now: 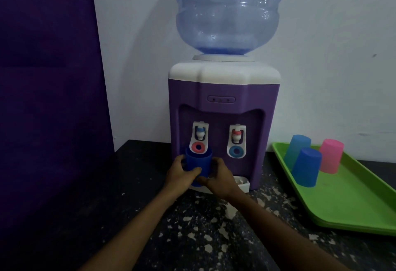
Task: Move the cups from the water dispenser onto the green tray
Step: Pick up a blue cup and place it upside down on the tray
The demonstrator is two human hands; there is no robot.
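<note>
A dark blue cup (198,160) stands upright under the left tap of the purple and white water dispenser (224,90), on its drip tray. My left hand (182,175) wraps the cup's left side and front. My right hand (218,176) holds its right side and lower edge. To the right lies the green tray (353,202). On it stand three upside-down cups: a light blue cup (296,149), a dark blue cup (307,167) and a pink cup (331,156).
A large clear water bottle (229,11) sits on top of the dispenser. The right tap (236,141) has nothing under it. The dispenser and tray rest on a dark speckled counter (203,228) against a white wall, with a purple panel (49,78) at left.
</note>
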